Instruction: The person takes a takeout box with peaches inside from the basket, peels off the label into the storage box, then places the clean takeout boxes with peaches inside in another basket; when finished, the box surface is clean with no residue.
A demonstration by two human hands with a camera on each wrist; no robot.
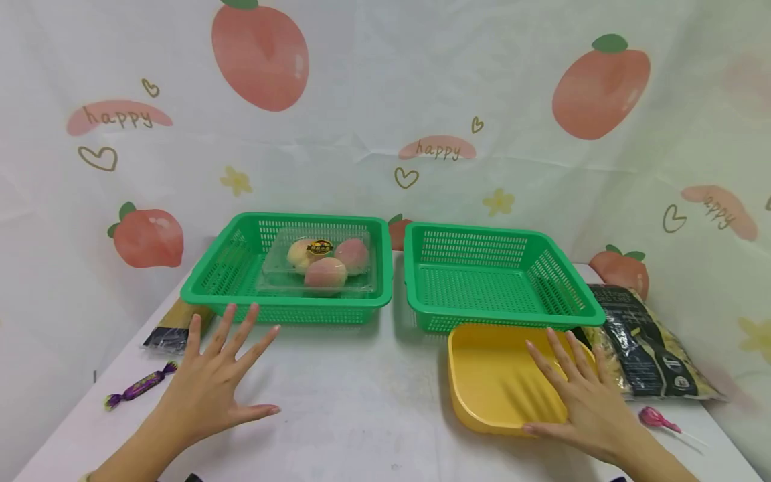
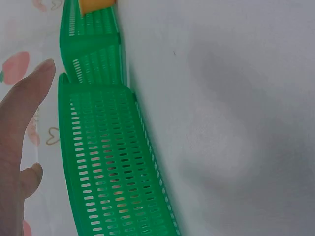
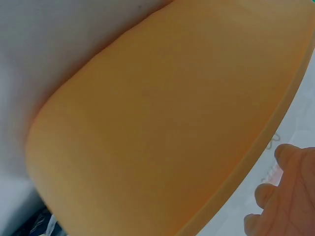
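Observation:
My left hand (image 1: 219, 375) hovers over the white table with fingers spread, just in front of the left green basket (image 1: 241, 294). That basket holds a clear plastic box of three peaches (image 1: 325, 264). My right hand (image 1: 578, 391) is spread flat over the right side of a yellow tray (image 1: 488, 378), which sits in front of the empty right green basket (image 1: 476, 281). In the left wrist view the left hand's fingers (image 2: 22, 113) are straight beside the green basket wall (image 2: 108, 162). The right wrist view is filled by the yellow tray (image 3: 157, 123), with fingertips (image 3: 285, 191) at the lower right.
A purple wrapped candy (image 1: 138, 385) and a dark packet (image 1: 175, 331) lie at the left table edge. A large bag of pasta (image 1: 644, 345) and a pink lollipop (image 1: 659, 422) lie at the right. A peach-print cloth backs the table (image 1: 361, 402).

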